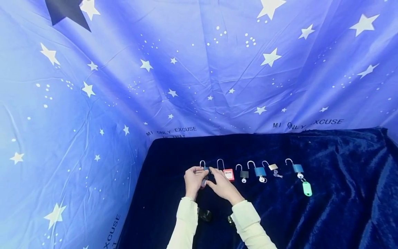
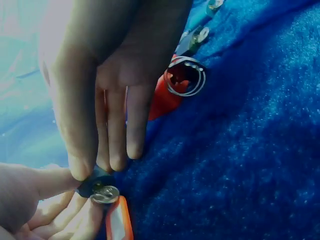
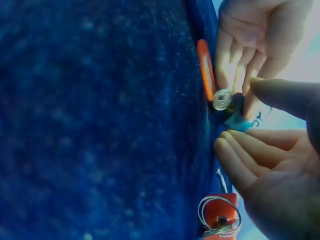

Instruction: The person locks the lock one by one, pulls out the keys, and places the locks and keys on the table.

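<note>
Both hands meet over a small blue padlock (image 1: 206, 168) at the left end of a row of locks. Its shackle stands up open beyond the fingers in the head view. The left hand (image 1: 193, 180) pinches the padlock body (image 2: 91, 185) with thumb and fingers. From the other side the right hand (image 1: 224, 186) holds it too, thumb (image 2: 80, 167) against the body and fingers stretched along it. A round-headed key (image 3: 222, 99) sits in the lock's underside. From it hangs an orange-framed key tag (image 3: 205, 70). The fingers hide most of the padlock.
Right of the hands lie a red padlock (image 1: 228, 175) with a tall shackle, a dark padlock (image 1: 244, 174), a larger blue padlock (image 1: 259, 172), a brass padlock (image 1: 273, 167) and a blue padlock (image 1: 297, 168) with a green tag (image 1: 307, 189). Dark blue velvet (image 1: 342, 207) covers the table.
</note>
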Motion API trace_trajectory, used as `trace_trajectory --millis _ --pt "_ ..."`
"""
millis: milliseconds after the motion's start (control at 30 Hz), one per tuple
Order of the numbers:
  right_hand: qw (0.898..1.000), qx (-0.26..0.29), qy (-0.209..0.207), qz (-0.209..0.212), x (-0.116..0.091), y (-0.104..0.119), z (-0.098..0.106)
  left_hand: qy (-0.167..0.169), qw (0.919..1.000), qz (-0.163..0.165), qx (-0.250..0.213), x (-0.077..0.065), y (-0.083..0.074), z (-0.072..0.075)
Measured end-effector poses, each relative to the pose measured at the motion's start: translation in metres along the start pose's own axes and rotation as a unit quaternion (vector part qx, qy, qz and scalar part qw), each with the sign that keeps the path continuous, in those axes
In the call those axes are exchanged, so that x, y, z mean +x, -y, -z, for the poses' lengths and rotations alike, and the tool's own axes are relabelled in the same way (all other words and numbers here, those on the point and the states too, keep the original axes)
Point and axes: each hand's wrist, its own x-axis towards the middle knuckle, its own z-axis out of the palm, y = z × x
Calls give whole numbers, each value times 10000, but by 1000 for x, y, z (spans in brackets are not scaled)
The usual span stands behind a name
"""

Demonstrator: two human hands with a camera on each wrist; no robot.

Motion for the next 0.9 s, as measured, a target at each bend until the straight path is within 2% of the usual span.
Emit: trace_trajectory --millis 200,467,800,900 --pt "9986 426 -286 111 -2 2 0 47 9979 258 -593 -4 -1 6" --pt "9932 993 -593 136 -3 1 6 481 9888 256 -1390 -11 -5 10" --pt "9818 1765 -689 -139 -1 -3 6 723 9789 269 -1891 -19 -13 12" --pt "9811 1801 -690 -169 -2 -2 8 727 9777 291 -1950 -21 -15 12"
